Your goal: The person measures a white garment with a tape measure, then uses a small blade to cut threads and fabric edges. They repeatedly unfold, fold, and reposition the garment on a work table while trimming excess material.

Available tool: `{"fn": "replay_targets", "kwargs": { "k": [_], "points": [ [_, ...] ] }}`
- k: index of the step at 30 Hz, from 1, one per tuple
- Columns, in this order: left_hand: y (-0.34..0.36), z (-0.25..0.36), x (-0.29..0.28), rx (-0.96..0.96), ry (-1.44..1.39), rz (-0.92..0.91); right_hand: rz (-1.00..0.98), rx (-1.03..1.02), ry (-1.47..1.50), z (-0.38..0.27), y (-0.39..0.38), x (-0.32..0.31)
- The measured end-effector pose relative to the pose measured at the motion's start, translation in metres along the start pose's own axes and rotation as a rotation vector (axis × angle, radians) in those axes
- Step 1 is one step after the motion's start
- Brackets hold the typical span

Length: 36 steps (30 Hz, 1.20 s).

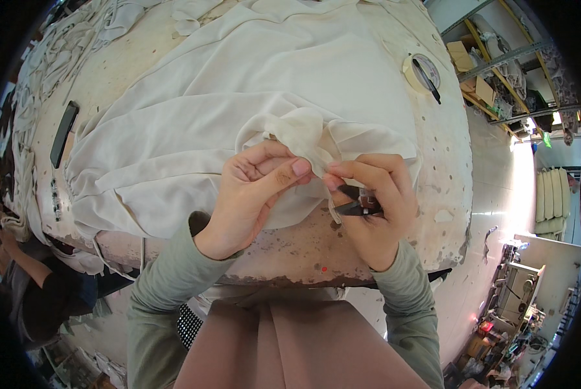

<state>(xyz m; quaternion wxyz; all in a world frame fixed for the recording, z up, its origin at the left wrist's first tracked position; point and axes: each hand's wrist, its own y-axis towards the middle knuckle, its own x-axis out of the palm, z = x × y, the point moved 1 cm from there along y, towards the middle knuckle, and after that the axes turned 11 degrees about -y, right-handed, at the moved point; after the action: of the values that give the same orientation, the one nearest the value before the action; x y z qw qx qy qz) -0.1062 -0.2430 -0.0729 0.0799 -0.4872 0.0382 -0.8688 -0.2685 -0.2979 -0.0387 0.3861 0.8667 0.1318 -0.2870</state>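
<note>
A large cream-white garment (271,58) lies spread in soft folds over the table. Its bunched near edge is raised between my two hands. My left hand (258,188) is closed, thumb and forefinger pinching the cloth. Close beside it, my right hand (384,201) pinches the same bit of cloth with its fingertips. Small black thread snips (361,201) are tucked in that right hand, blades pointing left. What lies right between the fingertips is too small to make out.
The worn table (446,162) has chipped edges. A tape roll (417,71) with a black pen (426,81) lies at the right, a black phone-like object (64,135) at the left. Another person (37,279) sits at the far left. Metal shelves (504,61) stand at the right.
</note>
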Motion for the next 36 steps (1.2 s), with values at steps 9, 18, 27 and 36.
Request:
{"fn": "replay_targets", "kwargs": {
  "k": [9,18,27,36],
  "points": [
    [-0.004,-0.004,0.001,-0.005,0.085,-0.046,-0.063,-0.01,-0.035,0.001,-0.005,0.008],
    [-0.003,-0.007,0.005,-0.137,-0.024,-0.049,-0.064,0.506,0.596,0.003,-0.002,0.014],
    [-0.004,-0.002,0.002,-0.009,0.173,-0.051,-0.081,0.052,0.066,0.004,0.0,0.001],
    [-0.005,0.003,0.009,0.124,0.46,-0.084,-0.242,0.148,0.241,0.006,-0.005,0.017]
  ]
}}
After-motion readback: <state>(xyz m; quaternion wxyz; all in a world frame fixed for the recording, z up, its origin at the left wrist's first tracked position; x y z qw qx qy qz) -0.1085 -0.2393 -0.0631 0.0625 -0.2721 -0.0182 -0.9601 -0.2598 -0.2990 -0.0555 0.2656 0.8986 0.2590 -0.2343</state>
